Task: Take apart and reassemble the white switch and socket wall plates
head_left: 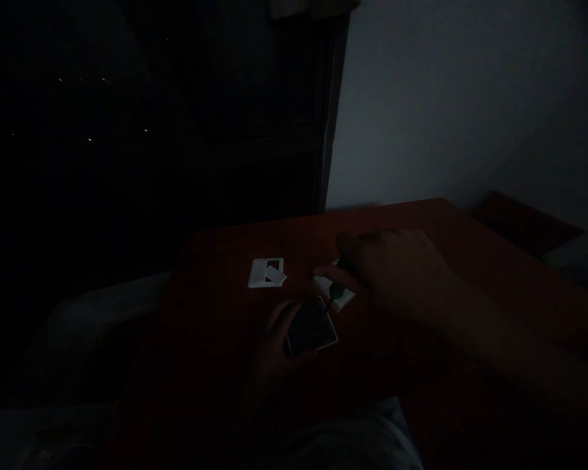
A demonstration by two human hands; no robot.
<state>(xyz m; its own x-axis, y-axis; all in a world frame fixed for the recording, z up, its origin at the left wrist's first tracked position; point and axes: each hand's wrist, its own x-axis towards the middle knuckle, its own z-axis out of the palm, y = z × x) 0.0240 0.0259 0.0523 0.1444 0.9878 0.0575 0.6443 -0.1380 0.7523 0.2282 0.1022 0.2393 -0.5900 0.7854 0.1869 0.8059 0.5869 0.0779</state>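
Note:
The scene is very dim. My left hand [277, 333] grips a dark square piece with a thin white rim [312, 325], thumb and fingers at its left and lower edges. My right hand [387, 264] is closed around a dark greenish screwdriver [336, 291], which slants down with its tip at the upper right edge of the square piece. Partly hidden behind the screwdriver and right fingers lies a flat white piece [345, 301]. To the left, a white plate with a rectangular opening [257, 273] lies on the table, and a small white rectangular piece [277, 275] rests across it.
The reddish-brown table [215, 313] reaches back to a pale wall [451, 104] and a dark window or door frame [329, 117]. A dark reddish flat object [526, 222] stands beyond the table's right edge. Pale cloth [396, 424] shows at the bottom.

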